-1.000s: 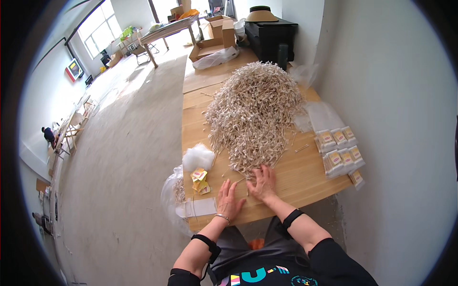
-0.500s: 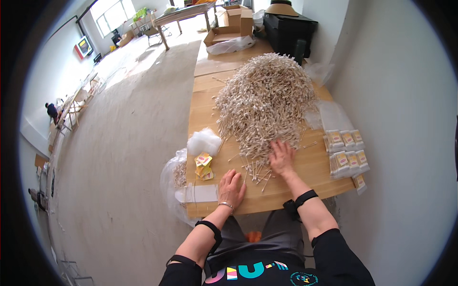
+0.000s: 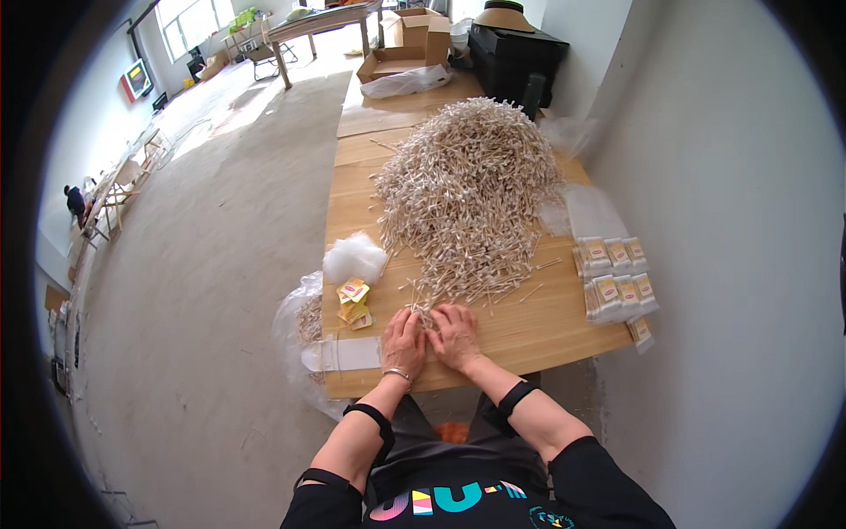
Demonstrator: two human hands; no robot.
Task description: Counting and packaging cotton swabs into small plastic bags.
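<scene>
A large heap of cotton swabs (image 3: 471, 185) covers the middle of the wooden table (image 3: 529, 339). At its near side, close to the table's front edge, my left hand (image 3: 405, 342) and my right hand (image 3: 456, 337) come together from either side. A small bunch of swabs (image 3: 426, 317) is pressed between their curled fingers, partly hidden by them. Left of my left hand lies a flat white strip (image 3: 357, 354). Beyond that strip sit a pile of small yellow cards (image 3: 354, 304) and a wad of clear plastic bags (image 3: 355, 257).
Packed swab bags (image 3: 617, 291) stand in rows at the right edge, by the wall. A clear sack of swabs (image 3: 304, 326) hangs at the table's left side. Farther back are an open cardboard box (image 3: 401, 60) and a black bin (image 3: 515, 62). A person (image 3: 75, 203) is far left.
My right hand has drawn back from the heap toward me and left, bringing swabs up against my left hand. The whole view has shifted slightly.
</scene>
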